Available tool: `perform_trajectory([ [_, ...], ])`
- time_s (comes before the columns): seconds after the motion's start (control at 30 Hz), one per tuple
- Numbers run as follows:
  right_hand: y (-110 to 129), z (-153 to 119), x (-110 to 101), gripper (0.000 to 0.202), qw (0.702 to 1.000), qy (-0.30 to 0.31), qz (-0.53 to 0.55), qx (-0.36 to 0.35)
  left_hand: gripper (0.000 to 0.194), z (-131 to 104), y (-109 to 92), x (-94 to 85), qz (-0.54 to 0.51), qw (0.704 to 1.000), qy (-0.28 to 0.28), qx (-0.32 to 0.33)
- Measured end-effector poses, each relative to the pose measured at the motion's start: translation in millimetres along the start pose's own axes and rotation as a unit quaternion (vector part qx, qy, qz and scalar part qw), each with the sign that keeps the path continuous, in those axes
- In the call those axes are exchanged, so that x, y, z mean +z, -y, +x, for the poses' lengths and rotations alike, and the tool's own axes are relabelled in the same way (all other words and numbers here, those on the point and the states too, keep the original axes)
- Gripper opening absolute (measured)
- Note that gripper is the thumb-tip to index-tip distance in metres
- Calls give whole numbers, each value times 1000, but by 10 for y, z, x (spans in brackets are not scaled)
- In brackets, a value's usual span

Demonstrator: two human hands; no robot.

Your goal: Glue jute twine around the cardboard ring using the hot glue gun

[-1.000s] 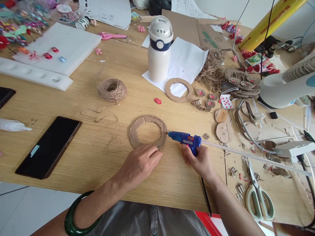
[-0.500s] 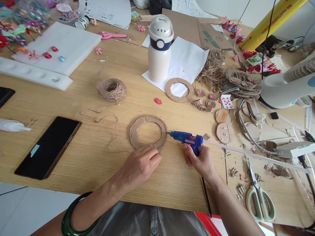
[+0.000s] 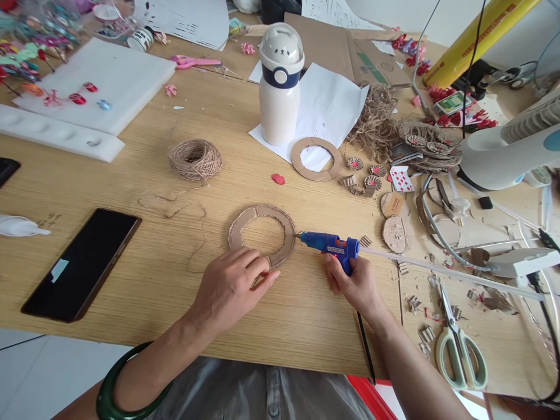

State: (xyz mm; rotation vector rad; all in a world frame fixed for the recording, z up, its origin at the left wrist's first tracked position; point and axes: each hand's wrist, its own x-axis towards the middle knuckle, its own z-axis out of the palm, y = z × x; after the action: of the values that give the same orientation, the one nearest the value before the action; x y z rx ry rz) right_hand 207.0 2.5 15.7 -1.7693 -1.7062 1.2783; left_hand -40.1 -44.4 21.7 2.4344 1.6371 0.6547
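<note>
A cardboard ring (image 3: 237, 231) lies flat on the wooden table in front of me, with twine along its outer edge. My left hand (image 3: 233, 284) is closed on the ring's lower edge, fingers curled over it and thumb below; the fingertips are partly hidden. My right hand (image 3: 356, 287) grips a blue hot glue gun (image 3: 330, 244) by its handle. The gun's nozzle points left and touches, or nearly touches, the ring's right outer edge. A clear glue stick (image 3: 420, 263) sticks out of the gun's back. A ball of twine (image 3: 195, 160) sits beyond the ring, its loose strand trailing on the table.
A white bottle (image 3: 280, 99) stands on paper at the back, near a second cardboard ring (image 3: 301, 166). A phone (image 3: 83, 262) lies left. Scissors (image 3: 461, 347), cardboard scraps and a white wire-fed device (image 3: 527, 263) occupy the right side. The gun's black cord hangs over the front edge.
My left hand has shifted slightly left and up onto the ring's lower edge, its thumb now apart from the fingers. The glue gun stays at the ring's right edge. The view has shifted slightly.
</note>
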Motion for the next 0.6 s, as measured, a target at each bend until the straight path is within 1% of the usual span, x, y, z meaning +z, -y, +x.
perform_trajectory([
  [0.1,3,-3,5,55,1000,4,6,1,12,13,-35,21,-11,1000,-14,-12],
  [0.2,1,-17,10,56,1000,-2,11,1,7,28,-49,67,-12,1000,-15,-11],
  [0.4,1,-47,-12,55,998,3,65,-8,4,13,-15,149,-39,999,1,-34],
  [0.6,-13,-63,-53,54,999,9,50,9,5,3,-12,153,-41,999,2,-36],
])
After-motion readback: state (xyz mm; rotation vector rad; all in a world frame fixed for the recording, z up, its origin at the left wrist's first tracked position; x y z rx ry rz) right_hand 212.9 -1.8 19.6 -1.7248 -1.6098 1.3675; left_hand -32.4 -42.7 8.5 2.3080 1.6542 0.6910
